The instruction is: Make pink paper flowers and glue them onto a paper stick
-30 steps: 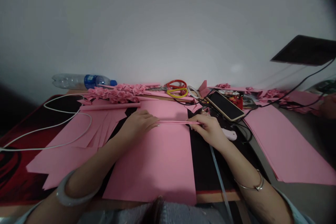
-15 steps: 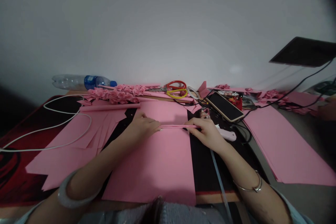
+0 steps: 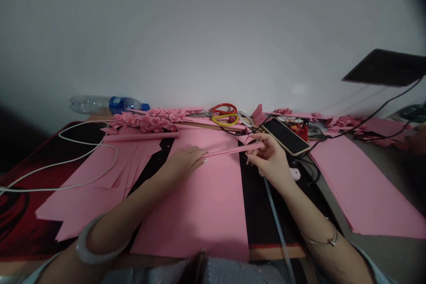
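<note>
1. Pale grey wall (image 3: 213,31) fills the far side.
2. Wooden-edged bench (image 3: 278,252) runs below.
3. Red-and-black mat (image 3: 261,217) covers its near side.
4. Pink sheet (image 3: 199,217) lies centrally.
5. Clear bottle (image 3: 89,104), far left, on its side.
6. Left hand (image 3: 186,159) and right hand (image 3: 271,159) grip opposite ends of a folded pink strip (image 3: 226,151) above the sheet.
7. Blue label (image 3: 116,105), bottle's; lettering illegible.

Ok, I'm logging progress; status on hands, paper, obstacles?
Left hand, right hand: both holding narrow pink strip. Strip over pink sheet. Phone close beyond right hand.
</note>
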Tool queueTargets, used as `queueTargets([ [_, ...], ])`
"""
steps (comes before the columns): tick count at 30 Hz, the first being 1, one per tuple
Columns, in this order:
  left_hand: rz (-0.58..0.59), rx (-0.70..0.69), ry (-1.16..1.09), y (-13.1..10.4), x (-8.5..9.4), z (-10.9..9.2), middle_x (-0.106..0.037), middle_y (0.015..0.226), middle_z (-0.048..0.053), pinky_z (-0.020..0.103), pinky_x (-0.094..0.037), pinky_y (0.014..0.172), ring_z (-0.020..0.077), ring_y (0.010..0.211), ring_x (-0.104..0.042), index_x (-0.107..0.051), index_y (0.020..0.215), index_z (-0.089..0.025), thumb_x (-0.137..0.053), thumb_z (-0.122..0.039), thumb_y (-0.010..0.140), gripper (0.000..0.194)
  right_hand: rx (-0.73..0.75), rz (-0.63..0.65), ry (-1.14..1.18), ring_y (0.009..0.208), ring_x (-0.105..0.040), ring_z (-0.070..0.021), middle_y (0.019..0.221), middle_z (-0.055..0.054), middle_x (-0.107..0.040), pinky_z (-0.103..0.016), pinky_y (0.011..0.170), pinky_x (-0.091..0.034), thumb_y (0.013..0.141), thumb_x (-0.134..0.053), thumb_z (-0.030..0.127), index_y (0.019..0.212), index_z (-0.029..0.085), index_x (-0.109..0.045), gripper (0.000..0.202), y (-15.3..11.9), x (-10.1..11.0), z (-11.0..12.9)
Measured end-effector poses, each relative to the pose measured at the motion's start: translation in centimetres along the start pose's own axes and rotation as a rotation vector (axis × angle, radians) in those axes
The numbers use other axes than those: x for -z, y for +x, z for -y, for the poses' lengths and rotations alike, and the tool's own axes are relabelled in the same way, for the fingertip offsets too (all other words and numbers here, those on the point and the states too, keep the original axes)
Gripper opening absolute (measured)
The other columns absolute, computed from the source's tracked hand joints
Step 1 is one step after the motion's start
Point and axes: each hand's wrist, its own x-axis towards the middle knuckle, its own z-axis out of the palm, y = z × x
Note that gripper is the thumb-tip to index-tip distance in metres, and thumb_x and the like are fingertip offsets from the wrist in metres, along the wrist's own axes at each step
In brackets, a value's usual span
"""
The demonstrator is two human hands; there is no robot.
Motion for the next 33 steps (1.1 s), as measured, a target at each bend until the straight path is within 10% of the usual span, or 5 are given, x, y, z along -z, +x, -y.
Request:
queueTargets([
  [14, 0.276, 0.132, -0.616, -0.6, -0.5, -4.6, -0.052, 0.064, -0.004, 0.024, -0.039, 0.055, 0.0118, 0.055, -0.049, -0.053, 0.087, -0.019, -0.034, -0.042, 0.098, 0.032, -0.193, 0.353, 0.307, 0.050, -0.055, -0.0085, 0.069, 0.003, -0.060, -0.022, 0.049, -0.046, 0.081, -0.064, 0.028, 0.094, 0.019, -0.054, 0.019, -1.2, -3.1, 0.5],
  [33, 0.139, 0.262, -0.929, -0.2, -2.4, -4.3, -0.064, 0.065, -0.004, 0.022, -0.050, 0.047, 0.0117, 0.048, -0.062, -0.048, 0.093, -0.019, -0.053, -0.018, 0.082, 0.012, -0.321, 0.417, 0.079, 0.036, -0.045, -0.0071, 0.050, 0.010, -0.055, -0.017, 0.036, -0.038, 0.075, -0.045, 0.015, 0.076, 0.023, -0.037, 0.011, -1.4, -4.7, 0.0],
])
